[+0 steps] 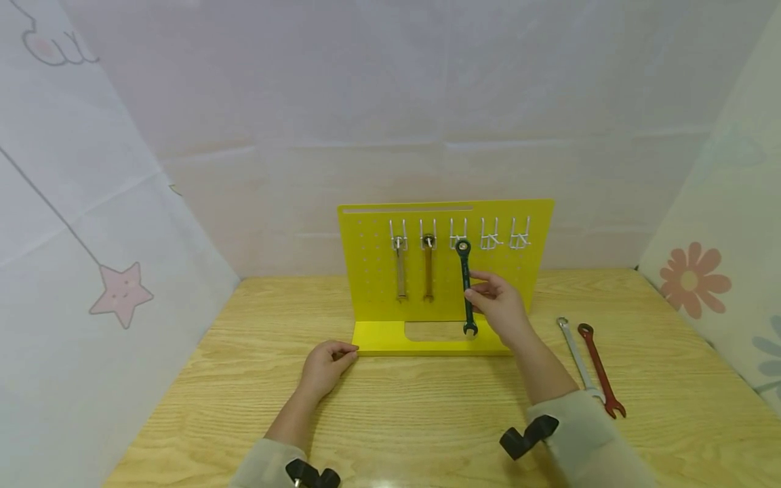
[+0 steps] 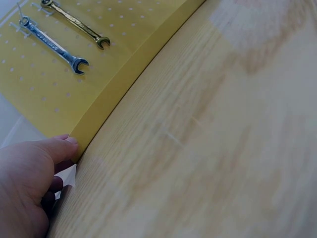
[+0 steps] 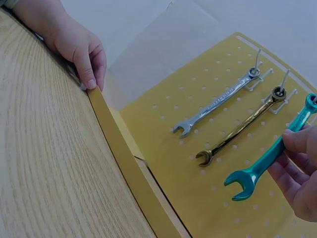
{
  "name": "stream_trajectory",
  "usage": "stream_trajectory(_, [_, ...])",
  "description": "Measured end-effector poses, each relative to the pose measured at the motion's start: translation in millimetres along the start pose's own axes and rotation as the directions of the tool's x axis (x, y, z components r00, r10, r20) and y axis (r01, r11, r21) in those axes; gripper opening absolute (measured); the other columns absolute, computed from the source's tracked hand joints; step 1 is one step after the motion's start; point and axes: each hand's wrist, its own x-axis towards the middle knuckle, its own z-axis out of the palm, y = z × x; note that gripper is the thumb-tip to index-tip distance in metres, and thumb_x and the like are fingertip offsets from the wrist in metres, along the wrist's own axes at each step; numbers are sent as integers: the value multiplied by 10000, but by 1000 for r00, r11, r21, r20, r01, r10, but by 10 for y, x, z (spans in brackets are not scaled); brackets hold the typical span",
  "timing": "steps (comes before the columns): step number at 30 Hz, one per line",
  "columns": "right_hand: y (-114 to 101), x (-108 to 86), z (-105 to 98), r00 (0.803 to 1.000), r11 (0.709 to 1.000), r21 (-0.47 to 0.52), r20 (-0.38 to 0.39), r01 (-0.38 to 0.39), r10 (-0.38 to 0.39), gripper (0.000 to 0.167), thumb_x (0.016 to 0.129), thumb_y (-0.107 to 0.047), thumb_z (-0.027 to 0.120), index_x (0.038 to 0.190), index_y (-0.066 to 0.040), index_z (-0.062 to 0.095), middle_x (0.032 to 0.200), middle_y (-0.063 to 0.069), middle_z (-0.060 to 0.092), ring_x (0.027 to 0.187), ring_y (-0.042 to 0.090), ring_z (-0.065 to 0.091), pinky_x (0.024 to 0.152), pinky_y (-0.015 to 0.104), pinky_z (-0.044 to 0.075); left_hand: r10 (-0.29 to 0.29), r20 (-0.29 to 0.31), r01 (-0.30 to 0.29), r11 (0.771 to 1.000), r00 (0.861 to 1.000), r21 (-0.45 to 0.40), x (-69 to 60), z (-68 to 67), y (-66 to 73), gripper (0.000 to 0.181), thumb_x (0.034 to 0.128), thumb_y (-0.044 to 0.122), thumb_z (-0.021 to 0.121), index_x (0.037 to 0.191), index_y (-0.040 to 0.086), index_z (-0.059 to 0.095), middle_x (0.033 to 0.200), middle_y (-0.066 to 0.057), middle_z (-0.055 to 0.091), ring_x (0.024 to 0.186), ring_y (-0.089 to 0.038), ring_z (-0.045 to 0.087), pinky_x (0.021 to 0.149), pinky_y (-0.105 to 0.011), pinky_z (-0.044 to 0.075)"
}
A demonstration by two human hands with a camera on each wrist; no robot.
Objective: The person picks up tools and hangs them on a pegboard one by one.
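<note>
My right hand [image 1: 502,308] pinches a green combination wrench [image 3: 262,161] by its shank, thumb on one side and fingers on the other. Its ring end is up at the third hook [image 1: 457,230] of the yellow pegboard [image 1: 372,271]; the open end points down. Whether the hook passes through the ring cannot be told. At the front left corner of the pegboard's base [image 1: 378,333], my left hand [image 1: 323,369] grips the edge between thumb and fingers. A silver wrench [image 3: 218,104] and a gold wrench [image 3: 242,126] hang from the first two hooks.
On the wooden table [image 1: 427,420], right of the stand, lie another silver wrench [image 1: 576,356] and a red wrench [image 1: 600,366], their lower ends close together. Two more white hooks [image 1: 490,234] on the board's right hold nothing. Pale printed cloth [image 1: 390,102] rises behind.
</note>
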Motion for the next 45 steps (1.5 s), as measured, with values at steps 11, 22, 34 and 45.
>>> stream_trajectory(11, [6,145,64,1000,1000,4,-14,-13,13,409,977,-104,600,1382,-98,538,1039,45,594,901,121,601,862,322,567,-4,3,4,1000,1000,-5,-23,-1,7,108,892,177,721,978,136,772,1010,-32,697,842,-120,562,762,-272,468])
stream_trajectory(22, [20,218,100,999,999,22,-11,-38,38,414,983,-104,590,1393,-106,529,1062,50,604,904,122,600,850,293,564,-4,0,4,1000,1000,-1,-28,-1,12,105,893,171,720,977,137,772,1010,-31,700,852,-120,570,767,-275,472])
stream_trajectory(34, [25,258,132,998,996,58,-27,-61,62,413,988,-92,577,1397,-117,526,1047,42,578,930,155,586,872,305,557,-3,-1,3,1000,1000,-7,-21,-5,4,107,895,173,717,978,138,773,993,-27,704,829,-112,570,744,-262,473])
stream_trajectory(45, [67,329,175,996,993,98,-56,-68,74,395,983,-86,583,1376,-75,551,1113,70,590,982,158,591,967,409,524,-9,-2,9,1000,1000,-9,-8,-3,16,109,894,179,719,978,134,773,1002,-28,706,850,-115,576,766,-273,477])
